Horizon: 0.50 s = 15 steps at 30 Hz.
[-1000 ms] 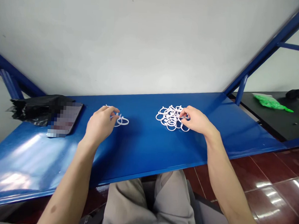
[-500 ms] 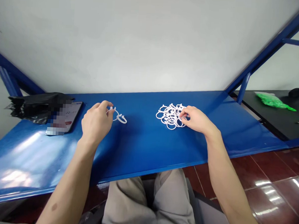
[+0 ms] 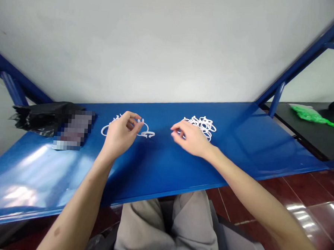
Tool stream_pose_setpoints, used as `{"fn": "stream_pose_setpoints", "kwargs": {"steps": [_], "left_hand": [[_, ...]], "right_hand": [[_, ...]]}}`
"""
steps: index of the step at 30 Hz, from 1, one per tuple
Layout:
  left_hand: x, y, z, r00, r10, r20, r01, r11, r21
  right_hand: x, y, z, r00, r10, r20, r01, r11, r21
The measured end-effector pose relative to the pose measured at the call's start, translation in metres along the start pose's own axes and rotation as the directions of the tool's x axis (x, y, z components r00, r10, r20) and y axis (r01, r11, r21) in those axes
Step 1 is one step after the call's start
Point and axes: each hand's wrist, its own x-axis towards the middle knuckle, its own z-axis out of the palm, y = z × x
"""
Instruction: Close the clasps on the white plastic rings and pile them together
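My left hand (image 3: pixel 121 134) is closed in a pinch on a short chain of linked white plastic rings (image 3: pixel 147 133) that lies on the blue metal shelf (image 3: pixel 159 165); one ring of the chain shows left of the hand and another to its right. My right hand (image 3: pixel 189 138) hovers just left of a loose pile of white rings (image 3: pixel 204 124), with its fingertips pinched on what looks like a single white ring, slightly blurred. The two hands are about a hand's width apart.
A black plastic bag (image 3: pixel 34 115) and a phone (image 3: pixel 73 132) lie at the shelf's left end. A slanted blue frame strut (image 3: pixel 299 63) rises at the right. Beyond it, a black table (image 3: pixel 317 138) holds green plastic (image 3: pixel 310 114). My knees are under the shelf's front edge.
My right hand left the ring pile and moved left toward my left hand, carrying a ring. My left hand shifted slightly right with the chain, which now lies more spread out.
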Motion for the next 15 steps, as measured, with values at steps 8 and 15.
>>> {"fn": "stream_pose_setpoints", "kwargs": {"steps": [8,15], "left_hand": [[-0.002,-0.003,0.012,0.980,-0.018,0.199,0.031,0.997,-0.064],[0.000,-0.015,0.020,0.974,-0.002,0.225,-0.019,0.996,0.089]], "right_hand": [[0.014,-0.016,0.058,0.996,-0.084,0.024,0.078,0.981,0.180],[0.004,-0.013,0.049,0.995,-0.024,-0.095,0.054,0.943,0.328]]}}
